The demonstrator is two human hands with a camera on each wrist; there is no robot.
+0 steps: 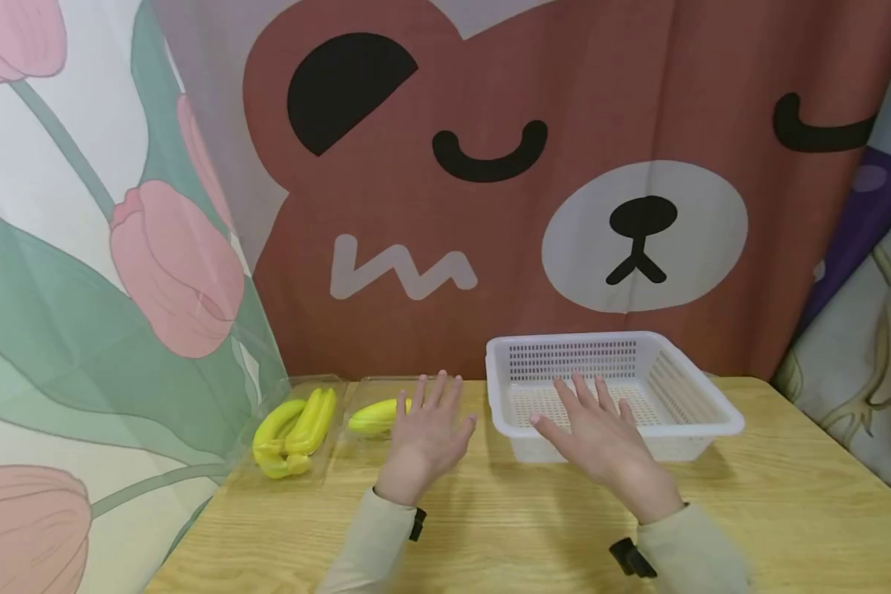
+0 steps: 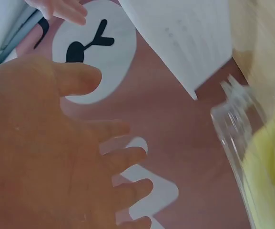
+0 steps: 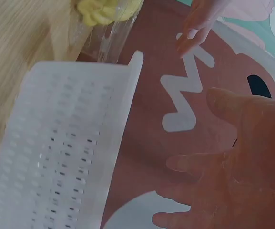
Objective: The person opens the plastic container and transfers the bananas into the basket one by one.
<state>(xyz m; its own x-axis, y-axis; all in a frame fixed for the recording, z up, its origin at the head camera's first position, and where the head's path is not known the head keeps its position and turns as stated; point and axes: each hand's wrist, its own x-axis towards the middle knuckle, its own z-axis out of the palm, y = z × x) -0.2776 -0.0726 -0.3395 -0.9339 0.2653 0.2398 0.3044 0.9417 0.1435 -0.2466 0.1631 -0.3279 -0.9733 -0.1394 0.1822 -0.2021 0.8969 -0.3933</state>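
Both hands are raised over the table with fingers spread and straight, holding nothing. In the head view my left hand (image 1: pixel 426 441) partly covers a yellow-green banana-like fruit (image 1: pixel 374 417) in a clear plastic tray. My right hand (image 1: pixel 605 437) is in front of the white perforated basket (image 1: pixel 523 450). At the far left, several yellow bananas (image 1: pixel 315 425) lie in another clear tray (image 1: pixel 334 462). The left wrist view shows the left palm (image 2: pixel 37 148) apart from a clear tray (image 2: pixel 228 129). In the right wrist view the basket (image 3: pixel 56 143) stands beside the right hand (image 3: pixel 251 162).
A wooden table (image 1: pixel 490 528) carries the trays and the basket. Behind it hangs a brown bear curtain (image 1: pixel 386 330), close to the back edge. A tulip-print curtain (image 1: pixel 82 355) runs along the left side.
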